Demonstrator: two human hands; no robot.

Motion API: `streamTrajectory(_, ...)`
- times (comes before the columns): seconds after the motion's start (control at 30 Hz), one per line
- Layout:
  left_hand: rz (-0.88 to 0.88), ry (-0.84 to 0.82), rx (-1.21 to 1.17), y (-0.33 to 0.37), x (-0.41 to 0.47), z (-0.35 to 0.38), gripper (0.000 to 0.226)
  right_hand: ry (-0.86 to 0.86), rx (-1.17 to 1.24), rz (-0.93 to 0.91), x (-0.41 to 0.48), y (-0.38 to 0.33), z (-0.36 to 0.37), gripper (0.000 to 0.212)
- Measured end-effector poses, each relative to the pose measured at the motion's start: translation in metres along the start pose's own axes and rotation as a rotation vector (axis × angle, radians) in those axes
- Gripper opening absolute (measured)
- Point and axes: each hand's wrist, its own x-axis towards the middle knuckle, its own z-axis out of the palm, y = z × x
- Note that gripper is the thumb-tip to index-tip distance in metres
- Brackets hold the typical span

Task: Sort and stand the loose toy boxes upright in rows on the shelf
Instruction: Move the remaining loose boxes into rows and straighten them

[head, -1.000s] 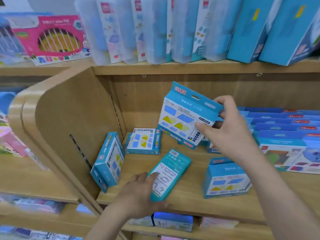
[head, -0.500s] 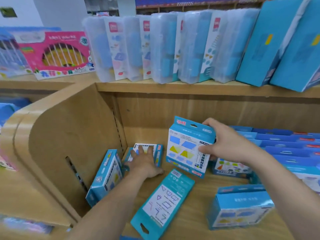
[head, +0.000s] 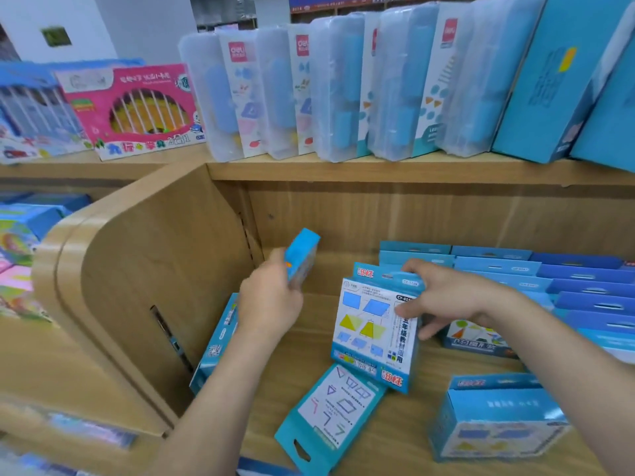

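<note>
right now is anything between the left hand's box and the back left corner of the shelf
Nothing visible does. The left hand grips the lifted box just before that corner; a leaning box rests on the side panel nearer the front, aside.

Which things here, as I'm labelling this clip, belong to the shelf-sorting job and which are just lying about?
Job: left hand gripping a small blue box; right hand holding the shape-print box; flat teal box; leaning box by the side panel; front-right box.
Bystanders: clear cases, pink toy box and tall blue boxes on the upper shelf.
</note>
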Motion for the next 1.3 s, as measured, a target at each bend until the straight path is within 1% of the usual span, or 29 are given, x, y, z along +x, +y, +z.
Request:
streamTrajectory(0.03,-0.044,0.059,-0.196,0.000,-0.009,-0.009,0.036,-0.027,0.021,0.021,0.004,0.001,0.002,0.061)
streamTrajectory(0.07,-0.090,0.080,-0.395,0.001,-0.018,-0.016,0.031,-0.051,0.051,0.039,0.008,0.003,0.003,0.061)
streamTrajectory(0.1,-0.149,0.072,-0.588,0.003,-0.029,-0.021,0.027,-0.066,0.080,0.051,0.012,0.004,0.004,0.062)
streamTrajectory(0.2,-0.404,0.001,-1.120,0.007,-0.056,-0.025,0.021,-0.094,0.143,0.065,0.018,0.004,0.008,0.066)
streamTrajectory(0.27,-0.531,-0.033,-1.365,0.009,-0.067,-0.025,0.019,-0.112,0.176,0.070,0.019,0.004,0.012,0.067)
streamTrajectory(0.37,-0.609,-0.004,-1.457,0.009,-0.075,-0.027,0.023,-0.114,0.179,0.030,0.019,0.003,0.017,0.067)
streamTrajectory(0.47,-0.693,0.023,-1.527,0.004,-0.079,-0.029,0.023,-0.102,0.162,-0.037,0.015,-0.001,0.017,0.060)
streamTrajectory(0.53,-0.741,0.012,-1.639,0.003,-0.084,-0.031,0.022,-0.085,0.168,-0.071,0.012,-0.002,0.017,0.052)
streamTrajectory(0.6,-0.730,-0.023,-1.727,0.006,-0.089,-0.034,0.024,-0.057,0.222,-0.085,0.010,-0.001,0.014,0.050)
streamTrajectory(0.67,-0.652,-0.016,-1.684,0.006,-0.094,-0.039,0.025,-0.016,0.310,-0.104,0.010,-0.003,0.010,0.058)
streamTrajectory(0.7,-0.597,0.024,-1.620,0.004,-0.096,-0.042,0.026,0.015,0.322,-0.125,0.011,-0.005,0.008,0.061)
streamTrajectory(0.77,-0.456,0.129,-1.438,-0.005,-0.100,-0.049,0.032,0.084,0.239,-0.183,0.014,-0.015,0.006,0.063)
streamTrajectory(0.8,-0.356,0.178,-1.315,-0.010,-0.103,-0.051,0.039,0.116,0.177,-0.214,0.017,-0.022,0.007,0.063)
streamTrajectory(0.83,-0.221,0.216,-1.206,-0.016,-0.106,-0.052,0.045,0.148,0.123,-0.240,0.020,-0.030,0.008,0.063)
streamTrajectory(0.9,0.136,0.229,-1.034,-0.028,-0.111,-0.045,0.049,0.197,0.035,-0.273,0.029,-0.043,0.016,0.063)
streamTrajectory(0.93,0.332,0.208,-0.875,-0.035,-0.114,-0.035,0.047,0.206,-0.010,-0.284,0.034,-0.048,0.021,0.061)
streamTrajectory(0.97,0.503,0.186,-0.643,-0.044,-0.117,-0.020,0.044,0.202,-0.055,-0.291,0.039,-0.052,0.027,0.058)
streamTrajectory(1.0,0.640,0.147,-0.406,-0.053,-0.121,-0.004,0.041,0.183,-0.090,-0.293,0.044,-0.054,0.034,0.056)
streamTrajectory(1.03,0.713,0.095,-0.235,-0.064,-0.126,0.011,0.038,0.158,-0.112,-0.287,0.048,-0.054,0.040,0.055)
streamTrajectory(1.07,0.728,0.023,-0.153,-0.072,-0.131,0.022,0.037,0.135,-0.126,-0.277,0.053,-0.054,0.045,0.056)
streamTrajectory(1.1,0.710,-0.050,-0.143,-0.078,-0.136,0.029,0.038,0.119,-0.133,-0.269,0.057,-0.053,0.049,0.057)
streamTrajectory(1.2,0.569,-0.277,-0.260,-0.085,-0.143,0.034,0.049,0.103,-0.136,-0.249,0.068,-0.049,0.057,0.061)
streamTrajectory(1.3,0.382,-0.397,-0.427,-0.084,-0.146,0.029,0.042,0.108,-0.195,-0.257,0.075,-0.046,0.062,0.058)
